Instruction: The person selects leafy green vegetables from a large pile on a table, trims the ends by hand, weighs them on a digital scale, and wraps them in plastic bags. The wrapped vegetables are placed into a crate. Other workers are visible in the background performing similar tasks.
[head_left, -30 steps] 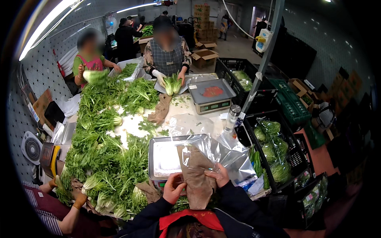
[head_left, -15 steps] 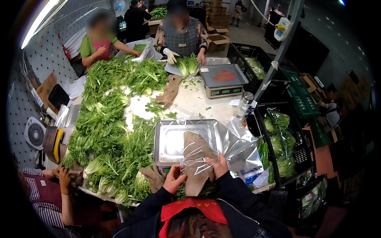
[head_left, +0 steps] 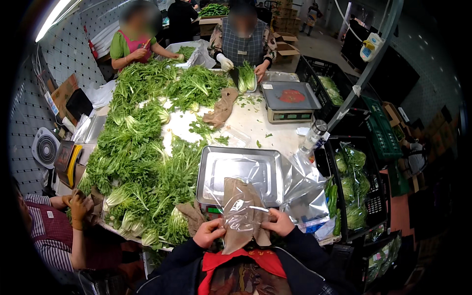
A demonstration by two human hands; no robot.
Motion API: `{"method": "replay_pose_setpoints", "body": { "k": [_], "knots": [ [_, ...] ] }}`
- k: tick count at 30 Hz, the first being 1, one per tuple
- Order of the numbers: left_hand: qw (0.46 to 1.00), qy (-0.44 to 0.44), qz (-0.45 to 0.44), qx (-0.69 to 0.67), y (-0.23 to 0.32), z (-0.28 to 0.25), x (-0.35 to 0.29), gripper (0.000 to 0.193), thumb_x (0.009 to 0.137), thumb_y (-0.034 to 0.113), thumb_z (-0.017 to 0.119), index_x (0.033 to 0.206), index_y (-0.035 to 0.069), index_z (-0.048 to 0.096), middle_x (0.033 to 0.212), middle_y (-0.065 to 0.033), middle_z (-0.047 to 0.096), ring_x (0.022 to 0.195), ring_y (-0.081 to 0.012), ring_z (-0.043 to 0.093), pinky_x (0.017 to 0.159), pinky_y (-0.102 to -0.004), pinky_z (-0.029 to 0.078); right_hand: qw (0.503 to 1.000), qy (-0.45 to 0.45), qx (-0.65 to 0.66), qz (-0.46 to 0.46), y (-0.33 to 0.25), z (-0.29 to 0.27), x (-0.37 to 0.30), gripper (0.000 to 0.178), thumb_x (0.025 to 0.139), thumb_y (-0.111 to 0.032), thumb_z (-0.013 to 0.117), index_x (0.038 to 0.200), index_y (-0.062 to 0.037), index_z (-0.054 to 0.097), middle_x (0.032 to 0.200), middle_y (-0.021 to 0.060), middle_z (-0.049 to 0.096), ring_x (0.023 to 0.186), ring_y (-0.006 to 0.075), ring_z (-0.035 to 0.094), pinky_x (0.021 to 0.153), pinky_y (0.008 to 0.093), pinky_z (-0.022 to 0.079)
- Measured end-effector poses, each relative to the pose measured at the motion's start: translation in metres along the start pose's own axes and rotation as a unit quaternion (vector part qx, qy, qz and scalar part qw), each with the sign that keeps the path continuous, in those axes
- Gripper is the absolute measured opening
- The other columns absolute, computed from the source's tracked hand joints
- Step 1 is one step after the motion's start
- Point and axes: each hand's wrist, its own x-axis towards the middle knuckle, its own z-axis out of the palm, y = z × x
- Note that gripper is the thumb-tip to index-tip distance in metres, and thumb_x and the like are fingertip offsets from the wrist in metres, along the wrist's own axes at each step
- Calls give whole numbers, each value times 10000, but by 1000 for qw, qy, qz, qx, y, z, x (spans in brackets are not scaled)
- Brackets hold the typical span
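In front of my chest I hold a clear plastic bag [head_left: 247, 205] with a limp brown cloth or sheet [head_left: 235, 236] showing through the shiny film. My left hand [head_left: 209, 233] pinches its left edge. The opposite edge is between the fingers of my right hand [head_left: 279, 222]. Whether the brown piece is inside or behind the film, I cannot tell. Just beyond my hands is a scale with a silver metal tray [head_left: 206, 169], bare under the bag's far end. Loose leafy greens [head_left: 142, 167] with pale stems are heaped left of it.
A pile of clear bags [head_left: 307, 189] lies right of the scale, near a glass jar [head_left: 313, 136]. Across the table, a co-worker handles greens [head_left: 246, 77] beside a second scale [head_left: 290, 97]. Other people stand at the left. Black crates [head_left: 351, 187] of bagged greens flank the right side.
My hands have drawn the bag and brown piece slightly down toward me, off most of the tray. The view has shifted a little. Across the table, the co-worker's greens are now raised more upright.
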Motion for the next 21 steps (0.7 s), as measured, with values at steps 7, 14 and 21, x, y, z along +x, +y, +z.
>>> {"method": "replay_pose_setpoints", "body": {
  "k": [7, 14, 21],
  "knots": [
    [990, -104, -80, -46, 9, -6, -37, 175, 965, 192, 587, 886, 41, 548, 782, 41, 487, 748, -41, 435, 668, -221, 375, 958, 58, -222, -170, 4, 16, -52, 184, 828, -197, 679, 841, -25, 617, 968, 193, 634, 836, 382, 624, 701, 399, 495],
    [999, 49, 9, -18, 85, -1, 14, 200, 916, 195, 608, 832, 16, 584, 735, 18, 534, 720, -61, 494, 673, -235, 409, 992, 103, 4, -76, -54, -4, -21, 199, 897, -87, 589, 755, 50, 609, 862, 110, 672, 787, 138, 617, 676, 278, 463],
    [977, 71, 176, 100, 212, 20, 45, 184, 925, 164, 583, 846, -1, 571, 712, -17, 585, 618, -71, 545, 568, -235, 436, 950, 225, -73, -206, -145, -37, 6, 280, 920, -104, 550, 687, 50, 570, 705, 88, 639, 546, 88, 488, 493, 292, 376]
  ]
}}
